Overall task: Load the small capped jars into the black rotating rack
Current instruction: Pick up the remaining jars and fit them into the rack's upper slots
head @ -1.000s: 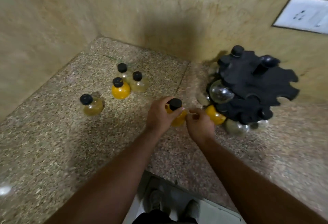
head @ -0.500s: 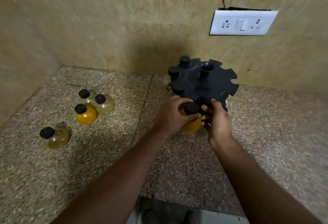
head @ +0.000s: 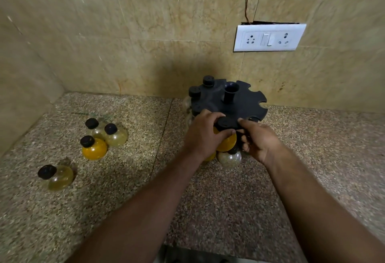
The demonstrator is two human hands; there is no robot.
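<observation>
The black rotating rack [head: 243, 101] stands against the back wall, a notched disc with a centre post and two black caps seated at its far left rim. My left hand [head: 203, 135] is wrapped around a round orange jar [head: 227, 144] with a black cap [head: 226, 122], held at the rack's near edge. My right hand [head: 259, 139] pinches the same cap and the rack rim from the right. Below them hangs a pale jar [head: 229, 159] in the lower tier. Several loose capped jars lie at the left: an orange one [head: 93, 149], two pale ones [head: 115, 135] and a further pale one [head: 59, 177].
The speckled granite counter [head: 208, 200] ends at tiled walls behind and on the left. A white switch and socket plate [head: 268, 37] is on the back wall above the rack. The counter's front edge runs along the bottom of the view.
Both hands have carried the orange jar from the counter up to the rack's near edge. The view has tilted upward, so the wall socket now shows fully.
</observation>
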